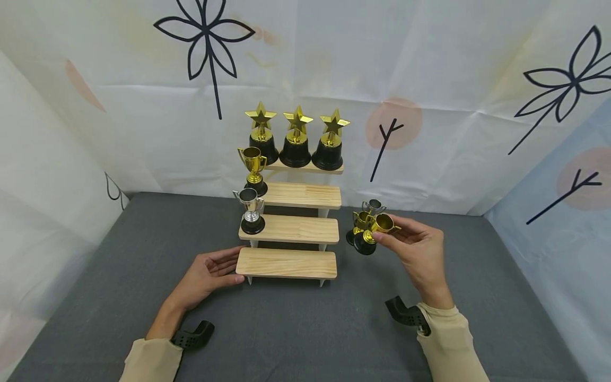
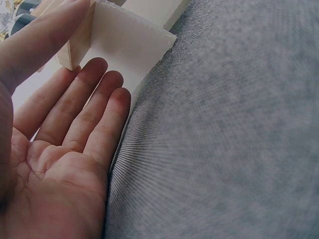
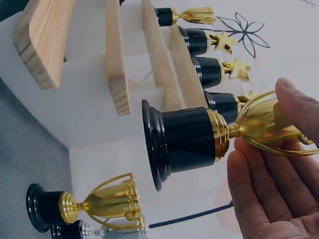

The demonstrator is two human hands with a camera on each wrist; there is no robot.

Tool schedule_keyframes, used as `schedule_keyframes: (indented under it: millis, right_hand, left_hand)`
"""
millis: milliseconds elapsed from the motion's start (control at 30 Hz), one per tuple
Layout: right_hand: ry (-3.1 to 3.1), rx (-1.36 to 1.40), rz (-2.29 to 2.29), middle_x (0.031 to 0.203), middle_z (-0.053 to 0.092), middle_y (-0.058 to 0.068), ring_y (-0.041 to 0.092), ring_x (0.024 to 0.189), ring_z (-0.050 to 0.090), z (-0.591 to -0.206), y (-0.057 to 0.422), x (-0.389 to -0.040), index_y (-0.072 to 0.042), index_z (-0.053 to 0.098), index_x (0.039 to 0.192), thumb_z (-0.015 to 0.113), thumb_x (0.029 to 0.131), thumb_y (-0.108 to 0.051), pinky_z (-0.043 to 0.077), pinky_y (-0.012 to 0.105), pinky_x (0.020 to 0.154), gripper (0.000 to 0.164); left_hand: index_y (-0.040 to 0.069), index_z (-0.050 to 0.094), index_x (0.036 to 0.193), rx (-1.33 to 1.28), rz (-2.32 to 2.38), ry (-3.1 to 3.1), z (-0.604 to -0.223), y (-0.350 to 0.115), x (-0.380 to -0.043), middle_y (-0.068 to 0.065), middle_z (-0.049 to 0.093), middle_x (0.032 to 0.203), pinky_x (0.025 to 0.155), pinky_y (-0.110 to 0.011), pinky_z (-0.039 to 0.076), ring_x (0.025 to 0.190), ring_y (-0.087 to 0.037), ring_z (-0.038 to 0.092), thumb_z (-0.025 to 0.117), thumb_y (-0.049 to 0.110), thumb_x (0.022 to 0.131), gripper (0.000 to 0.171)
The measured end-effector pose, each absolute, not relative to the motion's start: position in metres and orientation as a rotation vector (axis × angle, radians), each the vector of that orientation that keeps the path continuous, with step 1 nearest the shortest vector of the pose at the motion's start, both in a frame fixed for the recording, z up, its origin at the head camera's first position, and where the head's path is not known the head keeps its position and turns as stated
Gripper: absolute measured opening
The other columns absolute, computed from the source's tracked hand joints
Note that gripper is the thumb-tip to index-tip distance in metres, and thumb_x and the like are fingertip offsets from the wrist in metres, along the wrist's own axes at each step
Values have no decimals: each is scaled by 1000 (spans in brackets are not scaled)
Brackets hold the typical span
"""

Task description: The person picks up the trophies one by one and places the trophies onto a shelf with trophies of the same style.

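Note:
My right hand [image 1: 420, 249] holds a gold cup trophy [image 3: 189, 139] by its cup, thumb on one side and fingers on the other. Its black base hangs lifted, right of the stepped wooden shelf stand [image 1: 286, 263]. Just behind it are another gold cup trophy [image 3: 112, 199] and a silver cup trophy [image 1: 374, 206], partly hidden. At the left end of the lowest shelf, my left hand [image 1: 212, 270] lies with its fingers straight and the tips at the shelf's end. In the left wrist view the left palm [image 2: 60, 184] holds nothing.
Three gold star trophies [image 1: 296, 138] line the top shelf. A gold cup trophy [image 1: 253, 164] stands at the left of the second shelf, a silver cup trophy [image 1: 250, 207] at the left of the third. Grey cloth [image 1: 296, 334] covers the table; a printed white curtain [image 1: 324, 53] hangs behind.

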State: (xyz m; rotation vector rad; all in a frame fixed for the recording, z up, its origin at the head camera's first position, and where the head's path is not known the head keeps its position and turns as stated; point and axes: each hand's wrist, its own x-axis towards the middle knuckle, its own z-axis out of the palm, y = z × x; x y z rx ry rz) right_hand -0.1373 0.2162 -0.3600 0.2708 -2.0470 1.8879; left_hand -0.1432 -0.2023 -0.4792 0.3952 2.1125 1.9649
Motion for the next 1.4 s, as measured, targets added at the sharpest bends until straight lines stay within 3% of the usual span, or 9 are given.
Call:
schedule_keyframes:
  millis: [1033,1400]
  right_hand:
    - [-2062,401,1849,105,76,6,19,93,75,-332,200,-136,16,70,113,79,74,21,64,28,75,41]
    - [-2040,499,1890,106,76,7,20,95,74,-324,185,-147,17,69,113,78,73,23,63,29,82,41]
  left_hand:
    - [-9,45,147,404,1980,2089,-480,-202,-143,-31,49,145,102,-28,53,124,-12,60,83,3,84,75]
    - [-10,45,147,409,1984,2091,-480,-203,-143,-31,49,144,102,-28,52,122,-10,61,83,2,84,75]
